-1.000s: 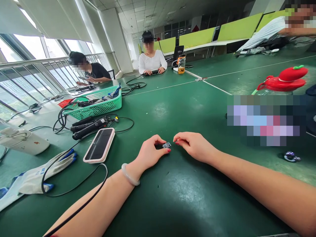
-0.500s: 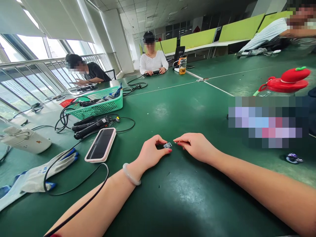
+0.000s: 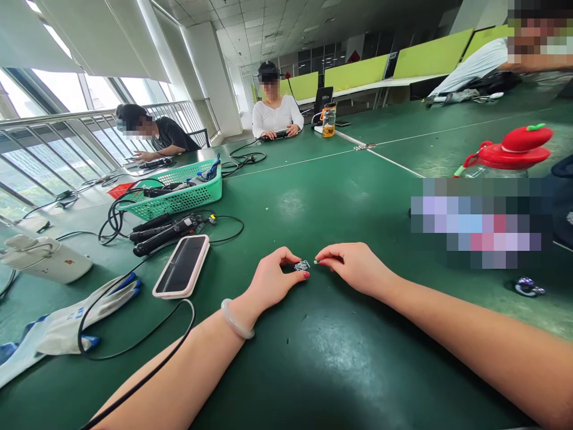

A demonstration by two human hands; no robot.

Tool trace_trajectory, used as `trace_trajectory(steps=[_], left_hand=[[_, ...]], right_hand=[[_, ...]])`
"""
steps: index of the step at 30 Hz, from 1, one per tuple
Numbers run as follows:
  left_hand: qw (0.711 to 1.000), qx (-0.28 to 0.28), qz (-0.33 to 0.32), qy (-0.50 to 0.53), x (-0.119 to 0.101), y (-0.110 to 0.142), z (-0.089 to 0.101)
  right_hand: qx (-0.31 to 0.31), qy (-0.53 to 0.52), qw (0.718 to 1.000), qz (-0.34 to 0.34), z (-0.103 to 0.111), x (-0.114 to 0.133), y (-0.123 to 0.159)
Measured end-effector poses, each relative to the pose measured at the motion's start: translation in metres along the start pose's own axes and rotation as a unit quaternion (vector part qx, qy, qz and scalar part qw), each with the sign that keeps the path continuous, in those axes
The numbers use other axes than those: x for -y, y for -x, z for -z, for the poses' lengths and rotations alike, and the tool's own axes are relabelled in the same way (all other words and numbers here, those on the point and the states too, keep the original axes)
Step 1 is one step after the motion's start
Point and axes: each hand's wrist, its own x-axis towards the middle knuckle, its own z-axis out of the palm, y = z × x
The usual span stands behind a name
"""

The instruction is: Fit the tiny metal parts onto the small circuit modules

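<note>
Between thumb and fingers, my left hand (image 3: 277,275) pinches a small circuit board (image 3: 302,266), dark with whitish markings, just above the green table. Close by on the right, my right hand (image 3: 353,263) has its fingertips closed on a tiny light-coloured piece (image 3: 316,261), too small to name. A narrow gap separates the board from that piece. On my left wrist sits a pale bangle (image 3: 236,321). Left of my left hand lies a phone (image 3: 181,267) in a pink case.
A green basket (image 3: 179,201) with cables and gloves stands beyond black hand tools (image 3: 168,233). At left lie a work glove (image 3: 67,325) and a white container (image 3: 47,258). A red-lidded bottle (image 3: 510,149) and a shiny ring-shaped object (image 3: 529,287) are at right. Other people sit around the table.
The tiny light piece shows more clearly at my right fingertips than a second ago. My left hand keeps its hold on the circuit board. The view shifts slightly.
</note>
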Motion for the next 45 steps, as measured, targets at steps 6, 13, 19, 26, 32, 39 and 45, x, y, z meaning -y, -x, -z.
trace_trajectory(steps=[6, 13, 19, 26, 32, 39, 45], left_hand=[[1.000, 0.003, 0.003, -0.007, -0.0014, 0.0002, 0.0007], [1.000, 0.003, 0.009, -0.012, -0.0029, 0.0004, 0.0008], [1.000, 0.003, 0.015, -0.005, -0.0016, -0.0001, 0.0002], [1.000, 0.012, 0.007, -0.012, -0.0015, 0.0003, 0.0004], [1.000, 0.018, 0.001, -0.008, -0.0024, 0.0003, -0.0004], [1.000, 0.028, -0.012, 0.000, -0.0042, 0.0011, -0.0006], [0.999, 0.026, -0.017, -0.013, -0.0049, 0.0015, -0.0005]], right_hand=[[-0.012, -0.004, 1.000, 0.007, 0.0005, 0.0016, 0.0009], [-0.027, -0.002, 0.999, 0.036, -0.0025, -0.0027, 0.0010], [-0.031, -0.010, 0.998, 0.051, -0.0021, -0.0014, 0.0011], [-0.050, -0.016, 0.996, 0.075, -0.0031, -0.0009, 0.0025], [-0.051, -0.036, 0.993, 0.101, -0.0041, 0.0020, 0.0041], [-0.048, -0.042, 0.991, 0.120, -0.0073, 0.0059, 0.0066], [-0.034, -0.046, 0.992, 0.115, -0.0089, 0.0068, 0.0074]])
